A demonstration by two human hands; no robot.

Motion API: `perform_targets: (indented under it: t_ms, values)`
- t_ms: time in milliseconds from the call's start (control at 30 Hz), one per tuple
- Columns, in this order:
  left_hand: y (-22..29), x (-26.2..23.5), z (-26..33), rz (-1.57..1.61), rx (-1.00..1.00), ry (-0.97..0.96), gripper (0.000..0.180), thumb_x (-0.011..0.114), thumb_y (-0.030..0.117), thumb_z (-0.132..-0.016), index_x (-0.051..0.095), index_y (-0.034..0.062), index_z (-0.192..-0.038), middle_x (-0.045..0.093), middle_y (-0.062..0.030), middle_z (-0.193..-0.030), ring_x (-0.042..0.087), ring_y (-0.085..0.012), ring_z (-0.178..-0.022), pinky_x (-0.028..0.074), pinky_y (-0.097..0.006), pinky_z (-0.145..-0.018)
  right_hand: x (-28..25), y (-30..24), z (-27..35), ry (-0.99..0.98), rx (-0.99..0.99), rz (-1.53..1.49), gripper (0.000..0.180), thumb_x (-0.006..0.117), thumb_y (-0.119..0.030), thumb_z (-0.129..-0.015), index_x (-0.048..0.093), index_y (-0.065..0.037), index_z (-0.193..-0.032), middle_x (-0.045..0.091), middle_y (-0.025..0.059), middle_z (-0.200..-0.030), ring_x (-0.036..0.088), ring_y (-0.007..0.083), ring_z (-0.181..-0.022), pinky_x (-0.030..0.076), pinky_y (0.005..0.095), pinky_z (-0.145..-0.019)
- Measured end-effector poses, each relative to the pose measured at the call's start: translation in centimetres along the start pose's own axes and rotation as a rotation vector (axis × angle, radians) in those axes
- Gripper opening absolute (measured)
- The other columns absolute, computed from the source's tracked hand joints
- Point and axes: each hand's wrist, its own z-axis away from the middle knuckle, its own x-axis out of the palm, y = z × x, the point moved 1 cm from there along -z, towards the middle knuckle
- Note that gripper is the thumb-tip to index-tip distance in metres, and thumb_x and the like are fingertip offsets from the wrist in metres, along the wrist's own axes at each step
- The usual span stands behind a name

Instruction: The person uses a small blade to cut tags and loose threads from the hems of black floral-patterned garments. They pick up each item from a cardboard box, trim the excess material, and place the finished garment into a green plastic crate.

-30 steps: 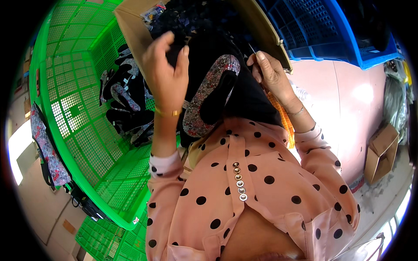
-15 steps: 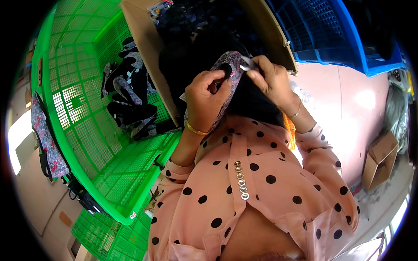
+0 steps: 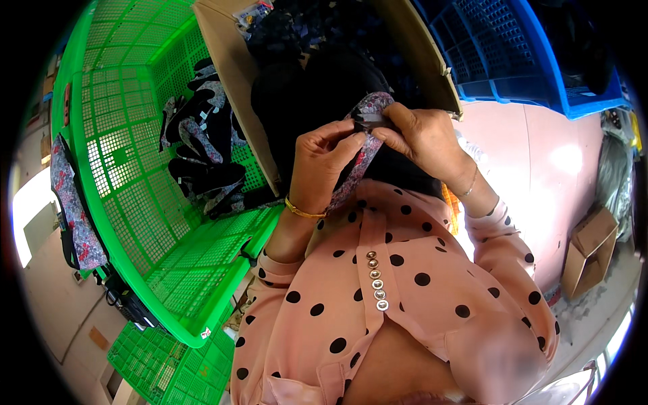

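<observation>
My left hand (image 3: 322,162) is closed on a padded-looking strip of grey, floral-patterned fabric (image 3: 364,158), pinching a dark part near its upper end. The strip curves up over my lap, and its lower end passes behind my left wrist. Close beside it, my right hand (image 3: 424,140) grips a small snips-like metal tool (image 3: 373,120) between thumb and fingers. The tool's tip reaches the dark part at my left fingertips; my fingers hide its handle. I cannot tell whether its blades are apart.
A green mesh crate (image 3: 125,169) at left holds several black and floral fabric pieces (image 3: 199,138); another floral piece (image 3: 75,209) hangs outside it. Ahead stands a cardboard box (image 3: 226,74) with dark items. A blue crate (image 3: 499,47) is at far right, a small carton (image 3: 588,253) below it.
The tool's tip has moved left to my left fingertips and now looks dark instead of shiny. The fabric strip has turned slightly, its upper end shifting right.
</observation>
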Motion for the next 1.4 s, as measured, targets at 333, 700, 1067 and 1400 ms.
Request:
perform_targets:
  t_ms: [333, 700, 1067, 1400]
  values:
    - [-0.7, 0.4, 1.6, -0.304, 0.267, 0.033, 0.018, 0.067, -0.005, -0.078, 0.066, -0.0080, -0.095, 0.061, -0.0036, -0.088, 0.054, -0.0032, -0.068, 0.044, -0.017, -0.062, -2.3, 1.2, 0.3, 0.189, 0.273, -0.677, 0.041, 0.070, -0.038, -0.087, 0.060, 0.000, -0.099, 0.055, 0.0005, -0.070, 0.051, 0.0073, -0.062, 0.044, 0.0238, -0.057]
    - [0.6, 0.8, 3.1, -0.560, 0.454, 0.009, 0.017, 0.066, -0.007, -0.074, 0.065, -0.0085, -0.091, 0.063, -0.0076, -0.087, 0.056, -0.0066, -0.062, 0.045, -0.020, -0.056, -3.0, 4.2, 0.9, 0.101, 0.376, -0.223, 0.015, 0.062, -0.018, -0.093, 0.059, -0.004, -0.090, 0.059, 0.0087, -0.071, 0.057, 0.0167, -0.062, 0.044, 0.0283, -0.056]
    - [2.5, 1.4, 3.9, -0.311, 0.254, -0.061, 0.017, 0.063, -0.006, -0.080, 0.064, -0.0079, -0.097, 0.063, -0.0071, -0.091, 0.058, -0.0070, -0.073, 0.048, -0.020, -0.064, -7.3, -1.3, 2.3, 0.077, 0.310, -0.496, 0.059, 0.074, -0.048, -0.078, 0.062, -0.001, -0.111, 0.067, 0.0091, -0.087, 0.062, 0.0132, -0.067, 0.047, 0.0238, -0.059]
    - [0.2, 1.2, 3.4, -0.014, 0.035, -0.092, 0.025, 0.056, -0.005, -0.089, 0.057, -0.0065, -0.114, 0.062, -0.0031, -0.094, 0.054, -0.0023, -0.080, 0.044, -0.016, -0.068, -4.7, -1.8, 3.3, -0.189, 0.307, -0.606, 0.056, 0.084, -0.022, -0.065, 0.061, 0.000, -0.110, 0.068, 0.0099, -0.088, 0.068, 0.0165, -0.077, 0.053, 0.0264, -0.069]
